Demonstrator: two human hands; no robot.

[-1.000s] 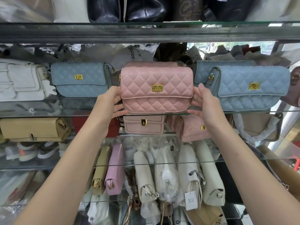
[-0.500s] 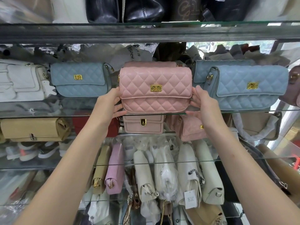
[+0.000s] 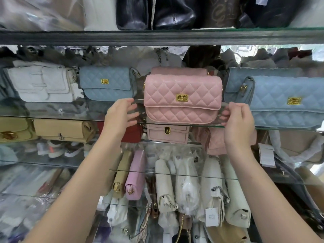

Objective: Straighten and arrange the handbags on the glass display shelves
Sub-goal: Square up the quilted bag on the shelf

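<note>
Two hands flank the pink quilted leather handbag with a gold clasp [image 3: 182, 100], which stands upright at the front edge of the glass shelf [image 3: 201, 125]. Our left hand [image 3: 121, 114] hovers just left of it, fingers spread and clear of its side. Our right hand [image 3: 238, 120] is at its right end, fingers curled; we cannot tell whether they grip anything. A small light-blue quilted bag [image 3: 107, 83] stands left of it, and a larger blue quilted bag [image 3: 287, 102] stands right.
</note>
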